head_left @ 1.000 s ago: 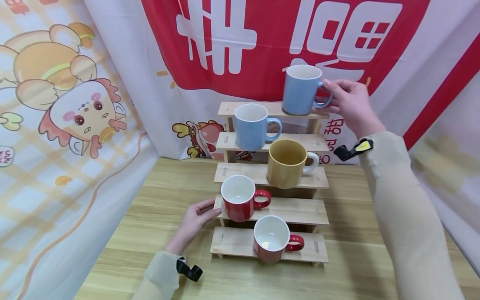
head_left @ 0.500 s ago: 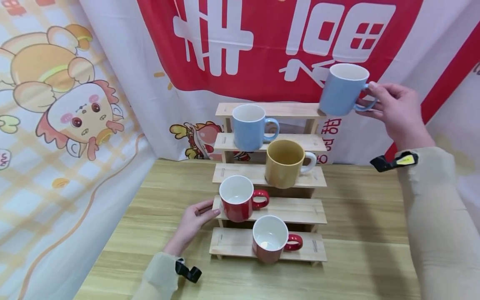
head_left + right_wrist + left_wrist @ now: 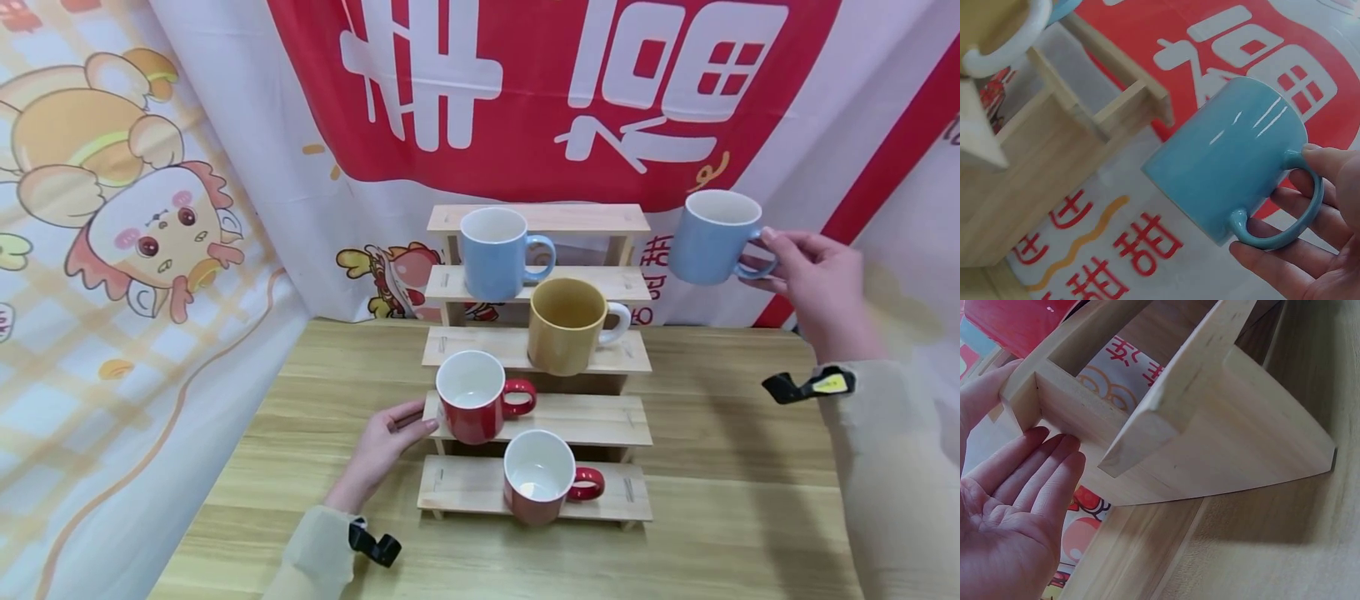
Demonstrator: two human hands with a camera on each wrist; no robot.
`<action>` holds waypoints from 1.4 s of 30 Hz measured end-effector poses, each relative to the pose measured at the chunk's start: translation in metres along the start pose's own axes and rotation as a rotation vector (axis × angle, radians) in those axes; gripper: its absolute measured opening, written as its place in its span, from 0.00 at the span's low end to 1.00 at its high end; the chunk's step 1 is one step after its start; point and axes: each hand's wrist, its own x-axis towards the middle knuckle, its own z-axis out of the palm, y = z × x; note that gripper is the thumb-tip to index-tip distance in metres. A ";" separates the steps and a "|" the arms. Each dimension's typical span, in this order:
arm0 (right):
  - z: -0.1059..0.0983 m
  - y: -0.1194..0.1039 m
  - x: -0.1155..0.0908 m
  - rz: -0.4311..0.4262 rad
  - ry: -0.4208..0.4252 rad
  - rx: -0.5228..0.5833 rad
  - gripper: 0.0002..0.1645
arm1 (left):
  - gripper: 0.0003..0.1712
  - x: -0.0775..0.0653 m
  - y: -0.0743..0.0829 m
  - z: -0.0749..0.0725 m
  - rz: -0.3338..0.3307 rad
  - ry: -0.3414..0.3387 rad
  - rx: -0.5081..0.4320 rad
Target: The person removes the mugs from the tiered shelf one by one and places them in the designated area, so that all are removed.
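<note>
My right hand holds a light blue mug by its handle, off the right side of a stepped wooden rack. In the right wrist view, thumb and fingers grip the handle of that mug, which is tilted there. My left hand is at the rack's left end, one tier above the lowest. The left wrist view shows the thumb on top of the board and fingertips beneath it. Close by stands a red mug with white inside.
Another light blue mug stands on the second tier from the top. Below it is a yellow mug with a white handle. A second red-handled mug sits on the lowest tier. A printed cloth hangs behind the wooden table.
My right hand has carried the light blue mug from over the top tier out to the right, then lower. The left hand stays at the rack's end.
</note>
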 end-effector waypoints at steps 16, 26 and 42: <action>-0.012 0.120 -0.003 -0.054 0.116 0.071 0.21 | 0.31 0.001 -0.001 0.000 0.002 -0.008 0.015; -0.013 0.174 0.002 0.018 0.156 0.056 0.15 | 0.31 0.000 0.000 0.000 0.009 -0.014 0.008; -0.003 0.208 0.007 0.054 0.317 0.005 0.18 | 0.32 0.000 -0.002 -0.001 0.001 0.002 0.029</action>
